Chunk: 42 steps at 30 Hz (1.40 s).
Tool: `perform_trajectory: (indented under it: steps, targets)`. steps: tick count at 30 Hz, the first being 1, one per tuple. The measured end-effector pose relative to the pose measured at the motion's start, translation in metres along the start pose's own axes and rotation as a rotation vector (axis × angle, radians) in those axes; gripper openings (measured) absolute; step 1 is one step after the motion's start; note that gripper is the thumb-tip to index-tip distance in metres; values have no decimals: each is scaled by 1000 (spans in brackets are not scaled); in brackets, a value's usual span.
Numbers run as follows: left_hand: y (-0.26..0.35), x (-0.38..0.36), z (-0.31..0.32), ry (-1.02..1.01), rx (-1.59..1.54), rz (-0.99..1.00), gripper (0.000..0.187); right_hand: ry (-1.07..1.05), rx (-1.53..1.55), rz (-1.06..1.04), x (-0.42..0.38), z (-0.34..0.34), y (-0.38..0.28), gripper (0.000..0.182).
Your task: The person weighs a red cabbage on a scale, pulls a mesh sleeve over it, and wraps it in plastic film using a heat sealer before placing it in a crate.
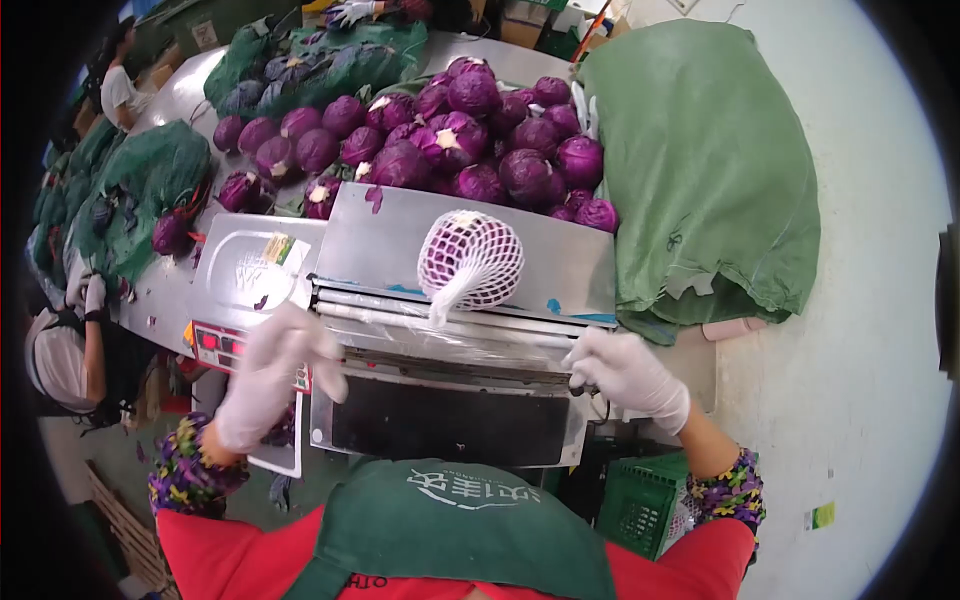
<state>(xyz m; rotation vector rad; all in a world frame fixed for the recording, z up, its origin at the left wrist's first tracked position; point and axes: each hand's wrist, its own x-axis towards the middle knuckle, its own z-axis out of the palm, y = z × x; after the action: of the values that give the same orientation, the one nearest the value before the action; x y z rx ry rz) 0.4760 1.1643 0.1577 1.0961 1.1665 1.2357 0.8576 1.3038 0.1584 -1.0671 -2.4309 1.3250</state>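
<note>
Seemingly, drawing out film (450,342) is the step: the right hand (632,372) curls at its right end, the left hand (278,365) near its left, grips unclear. The cabbage (470,258) sits netted on the far plate (370,232). An even pull seems called for.

Left hand (275,370), right hand (632,372): white gloves (243,412). Sleeve cuffs (190,465): purple-and-yellow floral print. Shirt (240,548): red, dark lettering (365,582). Apron (450,535): dark green, white characters (478,486).

Left hand (285,365): slightly blurred | scale display (210,342): illegible | red shirt (230,550): cut off
</note>
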Motion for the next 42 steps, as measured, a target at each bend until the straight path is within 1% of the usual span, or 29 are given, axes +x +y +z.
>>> perform_trajectory:
  steps: [1,2,3,4,6,9,11,14,15,16,18,20,21,22,24,26,27,29,30,31,32,33,34,35,36,38,39,40,42]
  targets:
    - [1,-2,-6,55,124,197,5,46,2,-64,3,-5,-3,2]
    - [4,0,-13,115,253,392,5,66,-19,-20,9,-12,-12,2]
    - [16,14,-19,116,899,526,22,63,46,40,15,-17,-13,2]
    - [0,26,-26,122,1050,580,37,61,108,98,21,-21,-11,2]
    - [-31,37,-28,43,1243,429,43,50,222,126,24,-19,-5,2]
    - [-64,53,-18,-39,1310,299,43,47,312,134,18,-13,-1,2]
    - [-82,67,-11,-62,1377,504,36,59,412,161,13,-8,2,3]
    - [-103,82,-9,-163,1347,609,30,60,674,246,9,1,9,5]
    - [-106,86,-7,-99,1351,644,17,39,836,304,6,6,9,7]
    - [-105,84,-6,-105,1351,651,17,48,838,302,1,10,9,7]
    - [-96,72,-7,38,259,-122,8,27,786,353,-9,16,9,13]
    - [-48,44,4,119,46,-224,11,77,702,353,-19,9,-4,19]
    - [-25,27,11,109,169,-143,14,75,684,284,-25,-1,-13,20]
    - [-17,17,6,-9,466,241,16,72,666,220,-32,-9,-21,22]
    - [-9,20,-3,30,455,588,13,170,656,-5,-24,-25,-24,22]
    - [-12,46,-24,177,726,791,14,372,681,-252,11,-39,-33,14]
    - [2,65,-21,111,871,618,36,527,345,-219,32,-47,-35,10]
    - [-7,116,-10,-121,869,626,99,642,13,-415,89,-43,-6,25]
    - [-27,134,-9,-222,1022,565,114,586,-420,-569,112,-51,17,50]
    - [-41,147,-2,-345,1216,518,118,506,-396,-552,132,-43,37,60]
    - [-39,153,12,-435,1183,415,119,365,-502,-506,141,-29,43,65]
    - [-75,169,12,-462,948,445,116,194,-661,-371,156,-9,58,65]
    - [-76,175,18,-448,732,362,110,238,-428,-570,165,13,79,70]
    - [-79,182,19,-413,629,315,104,262,-84,-553,162,27,75,79]
    - [-85,188,18,-382,527,269,98,178,-10,-312,161,20,73,88]
    - [-100,191,30,-292,170,2,86,88,408,-301,160,19,67,90]
    - [-100,188,33,-404,-6,-119,77,-2,436,-235,145,14,61,94]
    - [-91,176,38,-442,111,-169,74,-89,464,-163,125,10,40,97]
    - [-62,139,53,-552,-115,-442,75,-207,389,-26,93,21,36,102]
